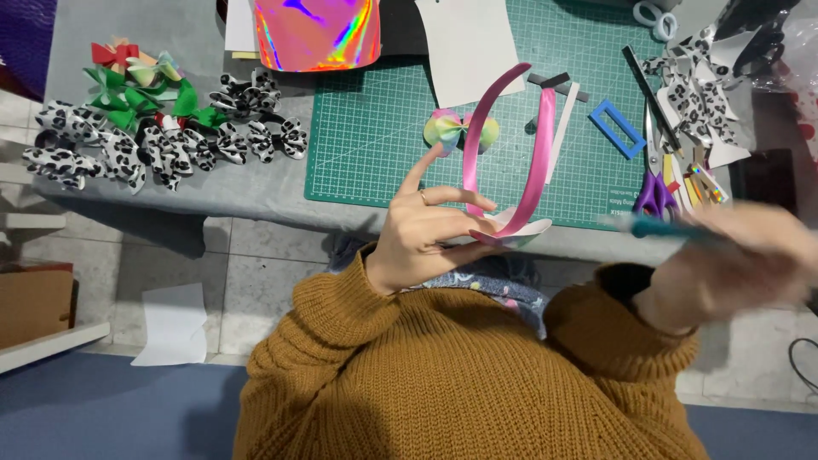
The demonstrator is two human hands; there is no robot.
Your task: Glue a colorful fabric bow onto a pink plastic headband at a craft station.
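Sleeves of a mustard knitted jumper filled the near edge of the view. Above them, the left hand pinched a pink satin headband at its lower end, fingers closed narrowly on the band and on a pale cut piece lying against it, index finger raised free. The right hand was blurred; it appeared closed around a slim teal tool, though how firmly could not be told.

Risk noted: the headband stood tilted, held at one tip only, so it could pivot or slip if pressed by the tool. The pale piece could shift out of line for the same reason.

Beyond lay the green cutting mat, with a pastel bow just beside the band and purple-handled scissors near the right hand. A careless sweep could knock either. Leopard-print bows lay well apart, left.
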